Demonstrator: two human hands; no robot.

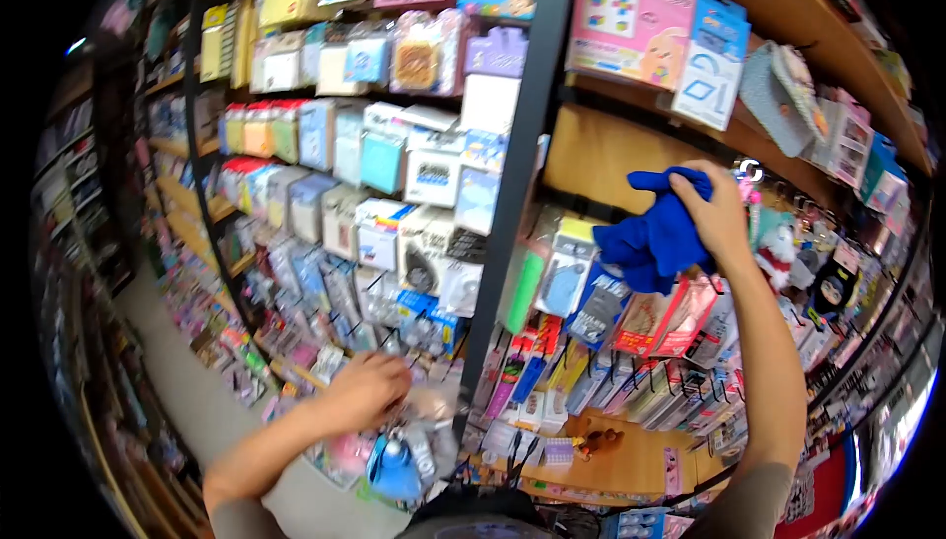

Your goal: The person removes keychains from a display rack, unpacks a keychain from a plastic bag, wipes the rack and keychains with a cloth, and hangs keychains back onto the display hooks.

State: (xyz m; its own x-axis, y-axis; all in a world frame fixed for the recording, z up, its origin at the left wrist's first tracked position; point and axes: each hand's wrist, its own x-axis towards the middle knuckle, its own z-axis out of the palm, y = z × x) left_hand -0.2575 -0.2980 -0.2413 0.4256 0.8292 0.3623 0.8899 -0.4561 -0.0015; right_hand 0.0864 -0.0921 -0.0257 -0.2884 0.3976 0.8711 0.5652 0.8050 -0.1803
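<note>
My right hand (pixel 711 206) is closed round a bunched blue cloth (pixel 658 234), raised in front of the right-hand rack, just above hanging packets in red and white packaging (pixel 665 317). Lower and to the left, my left hand (pixel 372 389) is near the shelf goods with its fingers curled; whether it holds anything is too blurred to tell. Below it are small plush-like items, one of them light blue (pixel 394 465).
A dark upright post (pixel 522 145) divides two racks of packaged goods. Pink and blue packs (pixel 631 17) hang at the upper right, keychains and plush charms (pixel 778 243) at the right. A wooden shelf (pixel 631 460) lies below. A grey aisle floor (pixel 187 371) runs at the left.
</note>
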